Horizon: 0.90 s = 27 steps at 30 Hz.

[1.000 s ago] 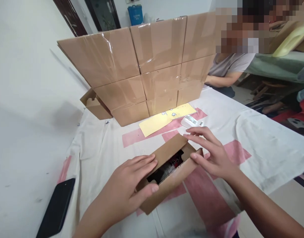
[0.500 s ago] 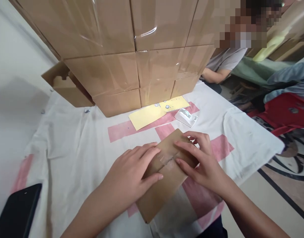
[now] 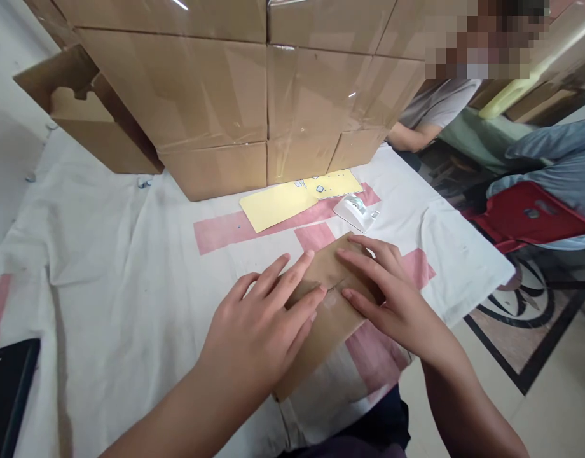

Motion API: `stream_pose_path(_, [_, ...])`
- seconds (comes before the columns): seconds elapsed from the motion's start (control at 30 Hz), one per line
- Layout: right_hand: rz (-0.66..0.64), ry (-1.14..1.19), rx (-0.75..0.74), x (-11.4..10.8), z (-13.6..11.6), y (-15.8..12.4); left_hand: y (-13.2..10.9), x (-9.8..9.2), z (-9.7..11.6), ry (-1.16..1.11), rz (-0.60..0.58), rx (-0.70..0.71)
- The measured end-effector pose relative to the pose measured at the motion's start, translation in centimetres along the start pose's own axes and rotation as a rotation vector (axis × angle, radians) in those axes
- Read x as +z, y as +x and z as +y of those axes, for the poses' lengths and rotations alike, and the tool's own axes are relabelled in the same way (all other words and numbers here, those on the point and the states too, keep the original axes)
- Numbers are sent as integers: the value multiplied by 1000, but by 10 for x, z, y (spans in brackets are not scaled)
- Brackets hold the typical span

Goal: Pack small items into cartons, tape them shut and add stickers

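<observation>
Count: 1 small carton [image 3: 328, 321], flaps closed; 1 white tape dispenser [image 3: 357, 213]; 1 open-topped box [image 3: 102, 140], back left; 3 taped box faces [image 3: 216, 172] in the stack's bottom row. Yellow card [image 3: 280, 205] before the stack: one piece or two overlapping, hard to tell.

Position: carton on the cloth-covered counter [image 3: 144, 267], beneath and between the two hands, slanting from near left to far right. Left hand [image 3: 259, 324] lies over its left side, fingers spread, fingertips near the top seam. Right hand [image 3: 392, 286] covers the far-right end, fingers curved and parted from the thumb. Dispenser just beyond carton.
</observation>
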State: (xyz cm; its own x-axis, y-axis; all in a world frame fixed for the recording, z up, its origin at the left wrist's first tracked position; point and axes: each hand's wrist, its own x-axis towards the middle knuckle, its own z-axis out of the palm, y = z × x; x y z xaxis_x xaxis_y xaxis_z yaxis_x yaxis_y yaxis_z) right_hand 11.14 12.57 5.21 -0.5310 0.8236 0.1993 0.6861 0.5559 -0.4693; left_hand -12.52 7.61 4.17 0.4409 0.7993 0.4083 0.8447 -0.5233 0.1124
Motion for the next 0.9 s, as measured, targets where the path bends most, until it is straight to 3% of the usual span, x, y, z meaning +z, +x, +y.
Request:
stream_pose_path(0.37, [-28,13,15,-2,2,1,-2,4,3,18,13,-94])
stream_pose_path(0.67, [-20,15,-7,-1,3,-2,4,-1,1,-19,-5,63])
stream_pose_path(0.9, [-34,2,2,-1,2,-2,4,-4,-3,-69,-94,125])
